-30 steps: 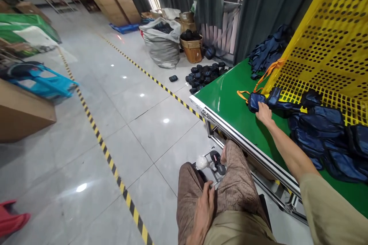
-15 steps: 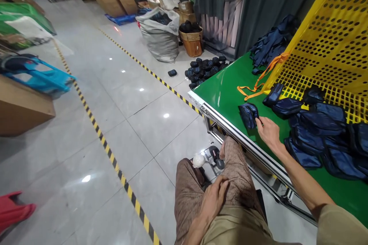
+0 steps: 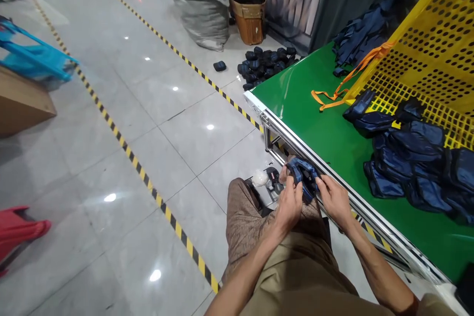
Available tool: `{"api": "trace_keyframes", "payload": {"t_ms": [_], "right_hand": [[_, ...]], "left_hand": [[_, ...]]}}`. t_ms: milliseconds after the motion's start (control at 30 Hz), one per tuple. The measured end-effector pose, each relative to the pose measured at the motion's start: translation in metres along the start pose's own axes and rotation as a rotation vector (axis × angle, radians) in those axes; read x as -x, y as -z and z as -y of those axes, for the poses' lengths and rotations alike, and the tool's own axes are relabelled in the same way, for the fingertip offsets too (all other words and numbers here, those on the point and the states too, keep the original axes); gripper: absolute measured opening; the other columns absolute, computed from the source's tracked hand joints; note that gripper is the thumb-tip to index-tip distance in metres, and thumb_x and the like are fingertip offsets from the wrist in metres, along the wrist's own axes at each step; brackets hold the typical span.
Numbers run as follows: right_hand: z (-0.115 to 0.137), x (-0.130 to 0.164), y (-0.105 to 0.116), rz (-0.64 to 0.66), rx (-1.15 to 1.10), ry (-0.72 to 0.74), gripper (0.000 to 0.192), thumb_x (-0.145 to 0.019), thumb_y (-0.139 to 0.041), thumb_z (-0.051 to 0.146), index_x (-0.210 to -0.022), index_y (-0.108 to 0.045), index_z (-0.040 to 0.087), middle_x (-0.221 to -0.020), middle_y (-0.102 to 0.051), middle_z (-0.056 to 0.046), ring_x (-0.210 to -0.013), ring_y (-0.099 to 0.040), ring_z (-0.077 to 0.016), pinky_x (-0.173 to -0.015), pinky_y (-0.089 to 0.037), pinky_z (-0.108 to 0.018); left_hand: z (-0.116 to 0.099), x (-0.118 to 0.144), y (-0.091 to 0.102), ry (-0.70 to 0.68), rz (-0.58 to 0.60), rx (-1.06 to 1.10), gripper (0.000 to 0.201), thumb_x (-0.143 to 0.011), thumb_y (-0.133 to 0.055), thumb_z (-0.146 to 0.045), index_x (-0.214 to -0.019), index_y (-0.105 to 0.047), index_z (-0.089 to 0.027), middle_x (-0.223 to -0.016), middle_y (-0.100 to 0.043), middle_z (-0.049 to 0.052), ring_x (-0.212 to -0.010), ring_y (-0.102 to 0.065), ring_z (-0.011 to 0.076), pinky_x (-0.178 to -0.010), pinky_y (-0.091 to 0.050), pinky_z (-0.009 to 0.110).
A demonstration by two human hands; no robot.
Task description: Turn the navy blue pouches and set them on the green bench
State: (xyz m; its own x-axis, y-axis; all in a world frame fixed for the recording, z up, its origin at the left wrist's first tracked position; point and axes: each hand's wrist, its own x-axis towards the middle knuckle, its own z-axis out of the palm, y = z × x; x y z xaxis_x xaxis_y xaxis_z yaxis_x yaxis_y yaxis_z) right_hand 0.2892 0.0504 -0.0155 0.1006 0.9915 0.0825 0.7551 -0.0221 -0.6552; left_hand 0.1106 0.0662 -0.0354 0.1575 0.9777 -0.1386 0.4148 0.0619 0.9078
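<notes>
Navy pouch (image 3: pixel 302 177) now off the green table (image 3: pixel 314 118), held over the lap.

Both hands clasp it: left hand (image 3: pixel 291 205) at its 8 o'clock, right hand (image 3: pixel 333 200) at 4. A second ago only the right touched it on the table, near the yellow crate (image 3: pixel 425 54) at 2 o'clock.

The pouch (image 3: pixel 303 180) sits low in the middle of the frame, between the left hand (image 3: pixel 291 202) and the right hand (image 3: pixel 333 200), above the person's lap and just before the near edge of the bench (image 3: pixel 307 108). The bench fills the right side. On it, at the right, lies a heap of pouches (image 3: pixel 411 158), spilling from the tipped basket (image 3: pixel 437 59) at the upper right. A strap (image 3: pixel 333 96) lies left of the basket. On the floor beyond the bench's far-left corner lies a pile of cases (image 3: pixel 264 61), with a sack (image 3: pixel 202 2) and a wicker basket (image 3: pixel 252 19) behind it at top centre. A striped floor line (image 3: pixel 148 182) crosses the left half.
</notes>
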Motion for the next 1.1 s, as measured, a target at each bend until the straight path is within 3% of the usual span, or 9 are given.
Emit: {"api": "trace_keyframes", "payload": {"t_ms": [167,267,367,500,633,733,867,1000,1100], "right_hand": [[0.020,-0.001,-0.017,-0.021,-0.083,-0.181,0.055,-0.116,-0.044,0.069,-0.133,-0.067,0.023,-0.120,-0.079,-0.014,-0.104,-0.074,-0.0318,-0.085,-0.052,-0.039],[0.024,-0.010,-0.020,-0.086,-0.084,-0.244,0.063,-0.109,-0.044,0.084,-0.100,-0.064,0.025,-0.091,-0.072,-0.007,-0.081,-0.062,-0.0271,-0.075,-0.044,-0.037],[0.010,-0.028,-0.012,-0.212,-0.151,-0.302,0.072,-0.105,-0.039,0.094,-0.078,-0.047,0.028,-0.070,-0.048,0.003,-0.067,-0.043,-0.0201,-0.066,-0.036,-0.034],[-0.002,-0.043,0.013,-0.312,-0.238,-0.279,0.077,-0.100,-0.041,0.100,-0.073,-0.040,0.028,-0.068,-0.036,0.006,-0.066,-0.038,-0.0170,-0.061,-0.033,-0.031],[0.034,-0.029,0.032,-0.246,-0.174,-0.045,0.072,-0.102,-0.055,0.093,-0.077,-0.053,0.025,-0.064,-0.045,0.006,-0.060,-0.042,-0.0156,-0.055,-0.033,-0.029],[0.081,-0.013,0.027,-0.132,-0.036,0.320,0.058,-0.103,-0.077,0.071,-0.078,-0.053,0.025,-0.062,-0.049,0.007,-0.052,-0.039,-0.0122,-0.052,-0.030,-0.028],[0.132,-0.004,0.005,0.058,0.052,0.690,0.043,-0.118,-0.060,0.042,-0.079,-0.051,0.025,-0.066,-0.057,0.003,-0.057,-0.054,-0.0140,-0.059,-0.036,-0.031],[0.160,-0.014,0.001,0.232,0.005,0.808,0.036,-0.117,-0.055,0.041,-0.085,-0.056,0.026,-0.071,-0.062,0.000,-0.064,-0.061,-0.0177,-0.061,-0.039,-0.033],[0.168,-0.034,0.000,0.247,-0.065,0.689,0.033,-0.117,-0.053,0.041,-0.089,-0.062,0.027,-0.075,-0.064,-0.002,-0.066,-0.061,-0.0192,-0.064,-0.043,-0.032]], "left_hand": [[0.015,0.016,-0.012,-0.379,0.013,-0.222,0.034,-0.118,-0.037,-0.025,-0.115,-0.070,-0.021,-0.105,-0.077,0.013,-0.101,-0.079,0.0266,-0.109,-0.061,0.050],[0.008,0.021,-0.002,-0.472,0.003,-0.170,0.038,-0.119,-0.035,-0.026,-0.111,-0.072,-0.020,-0.111,-0.077,0.013,-0.110,-0.077,0.0277,-0.121,-0.056,0.056],[-0.005,0.029,0.023,-0.374,0.063,0.057,0.033,-0.120,-0.042,-0.036,-0.114,-0.071,-0.023,-0.110,-0.077,0.010,-0.109,-0.075,0.0255,-0.111,-0.061,0.045],[-0.015,0.039,0.056,-0.159,0.175,0.381,0.032,-0.115,-0.056,-0.051,-0.114,-0.072,-0.023,-0.095,-0.073,0.005,-0.087,-0.069,0.0208,-0.085,-0.059,0.032],[-0.023,0.040,0.071,0.131,-0.085,0.667,0.040,-0.108,-0.066,-0.062,-0.106,-0.066,-0.022,-0.083,-0.066,0.000,-0.074,-0.060,0.0165,-0.070,-0.050,0.026],[-0.037,0.044,0.077,0.188,-0.275,0.711,0.035,-0.111,-0.062,-0.057,-0.117,-0.066,-0.023,-0.106,-0.073,0.005,-0.097,-0.069,0.0201,-0.086,-0.056,0.030],[-0.046,0.050,0.089,0.176,-0.505,0.546,0.041,-0.113,-0.059,-0.052,-0.146,-0.060,-0.027,-0.144,-0.069,0.010,-0.131,-0.067,0.0258,-0.114,-0.054,0.040],[-0.023,0.044,0.108,0.115,-0.705,0.443,0.046,-0.110,-0.063,-0.065,-0.129,-0.065,-0.024,-0.124,-0.074,0.010,-0.115,-0.071,0.0255,-0.102,-0.059,0.037],[0.007,0.035,0.123,0.148,-0.757,0.415,0.044,-0.112,-0.057,-0.067,-0.115,-0.065,-0.024,-0.099,-0.070,0.003,-0.089,-0.065,0.0201,-0.081,-0.056,0.030]]}}
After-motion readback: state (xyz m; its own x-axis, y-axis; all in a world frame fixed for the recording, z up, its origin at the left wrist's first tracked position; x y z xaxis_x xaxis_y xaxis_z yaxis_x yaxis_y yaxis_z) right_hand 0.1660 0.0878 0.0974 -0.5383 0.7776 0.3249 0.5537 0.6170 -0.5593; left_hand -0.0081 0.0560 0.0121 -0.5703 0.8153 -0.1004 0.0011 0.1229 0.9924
